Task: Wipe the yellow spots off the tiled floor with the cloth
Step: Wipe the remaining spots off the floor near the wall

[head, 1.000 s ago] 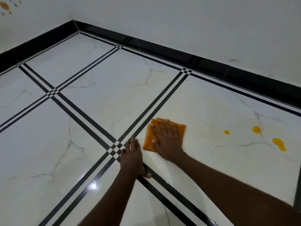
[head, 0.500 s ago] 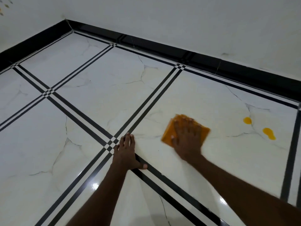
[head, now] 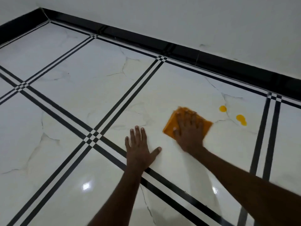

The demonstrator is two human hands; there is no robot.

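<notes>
My right hand presses flat on a folded orange cloth that lies on the white marble-look tiled floor. Two yellow spots stay on the same tile to the right of the cloth: a small round spot and a larger elongated spot. The cloth's right edge is a short way left of them and not touching. My left hand rests flat on the floor, fingers spread, just left of the cloth, holding nothing.
Black double grout lines cross the floor in a grid. A black skirting runs along the white wall behind the spots. A room corner lies far left.
My right hand has slid the cloth to the right across the tile, covering the small leftmost spot seen a second ago. My left hand has shifted right onto the same tile.
</notes>
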